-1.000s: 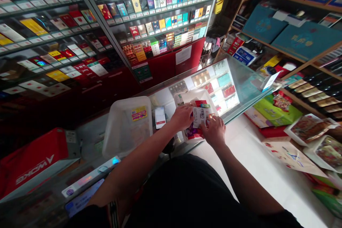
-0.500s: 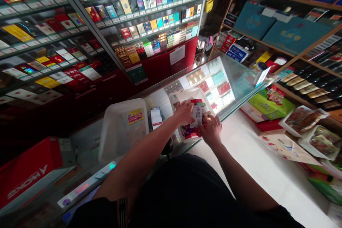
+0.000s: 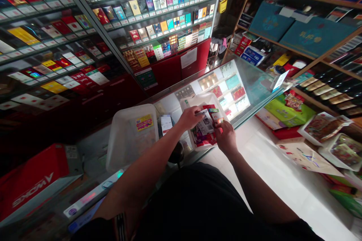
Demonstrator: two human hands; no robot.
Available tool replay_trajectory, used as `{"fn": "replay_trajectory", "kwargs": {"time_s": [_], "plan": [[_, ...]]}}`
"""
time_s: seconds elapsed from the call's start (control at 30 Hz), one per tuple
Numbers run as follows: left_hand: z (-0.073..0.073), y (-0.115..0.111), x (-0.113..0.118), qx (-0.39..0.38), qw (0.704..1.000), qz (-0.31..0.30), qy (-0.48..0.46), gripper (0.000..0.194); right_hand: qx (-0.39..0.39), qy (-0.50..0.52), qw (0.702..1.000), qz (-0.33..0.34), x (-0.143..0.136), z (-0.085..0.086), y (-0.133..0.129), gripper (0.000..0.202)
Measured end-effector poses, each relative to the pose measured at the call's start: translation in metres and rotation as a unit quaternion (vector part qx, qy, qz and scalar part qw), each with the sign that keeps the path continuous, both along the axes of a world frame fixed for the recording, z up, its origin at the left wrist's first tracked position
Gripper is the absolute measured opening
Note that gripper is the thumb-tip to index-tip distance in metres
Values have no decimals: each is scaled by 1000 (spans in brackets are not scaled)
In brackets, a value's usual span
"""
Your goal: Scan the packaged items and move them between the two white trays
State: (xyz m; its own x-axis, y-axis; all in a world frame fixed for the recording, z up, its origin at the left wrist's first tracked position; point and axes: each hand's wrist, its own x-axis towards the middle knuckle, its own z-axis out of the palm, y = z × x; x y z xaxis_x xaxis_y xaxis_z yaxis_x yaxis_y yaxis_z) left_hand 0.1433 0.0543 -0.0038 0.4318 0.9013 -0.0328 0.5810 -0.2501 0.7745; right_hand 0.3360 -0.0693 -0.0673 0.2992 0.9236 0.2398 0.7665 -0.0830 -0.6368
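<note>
A white tub on the glass counter holds several small snack packets in red, purple and white. My left hand pinches the upper left edge of a white snack packet with dark lettering, which tilts above the others. My right hand is closed over the tub's right side, its fingertips by that packet's right edge; what they pinch is too small to make out. Red packets lie beneath, at the near end of the tub.
Left of my arm stands a larger translucent tub with a yellow-pink label inside. A phone lies between the tubs. A red box sits at the left. Cigarette shelves rise behind the glass counter.
The white packet has turned and tilted. My left hand has gone from lying over the packets to pinching its edge. My right hand has shifted only slightly.
</note>
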Motion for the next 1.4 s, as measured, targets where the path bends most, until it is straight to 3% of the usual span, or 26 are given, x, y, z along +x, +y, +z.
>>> {"fn": "replay_trajectory", "kwargs": {"time_s": [0.2, 0.33, 0.57, 0.8, 1.0, 1.2, 1.4], "plan": [[5, -3, -21, -19, 999, 6, -39, 21, -48, 124, 990, -44, -11, 17, 5, 27], [16, -7, -37, -17, 998, 27, -50, 24, -80, 141, 986, -46, -15, 28, 12, 24], [28, -10, -85, 17, 996, 74, -35, 26, 6, 127, 987, 97, -36, 39, 32, 17], [7, -16, -144, 30, 991, 123, -36, 18, 14, 103, 975, 197, -71, 41, 53, 16], [-8, -23, -180, 64, 990, 125, 6, 19, -7, 50, 962, 269, -93, 29, 65, 17], [-19, -30, -198, 90, 988, 111, 60, 20, -6, -10, 949, 316, -106, 17, 62, 15], [-30, -35, -202, 95, 987, 115, 61, 20, -7, -47, 946, 320, -112, 6, 61, 15]]}}
